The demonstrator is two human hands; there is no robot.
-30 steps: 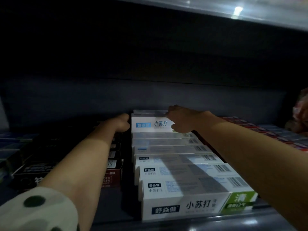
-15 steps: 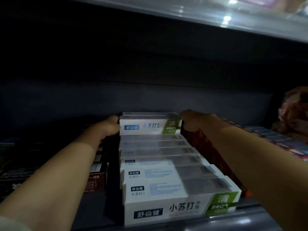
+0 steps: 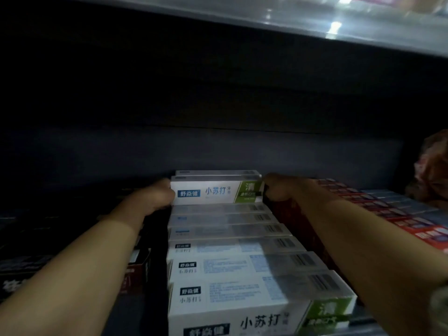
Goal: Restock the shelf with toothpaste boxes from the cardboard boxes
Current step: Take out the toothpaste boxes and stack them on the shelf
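As before, both hands (image 3: 218,192) gripping rear toothpaste box (image 3: 215,192) ends, right hand (image 3: 278,187) now clear of label.

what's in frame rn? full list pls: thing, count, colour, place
held toothpaste box: 1, white with green end, upright at the back of the middle row, gripped at both ends
white toothpaste boxes: a row of several, white with green ends, middle of the shelf, front to back; exact count unclear
red boxes: a row, red, right of the white row
dark boxes: several, black, left of the white row, too dim to count
upper shelf: 1, grey, glossy, overhead
back panel: 1, dark grey, behind the rows
left hand: grips the held box's left end
right hand: grips its right end
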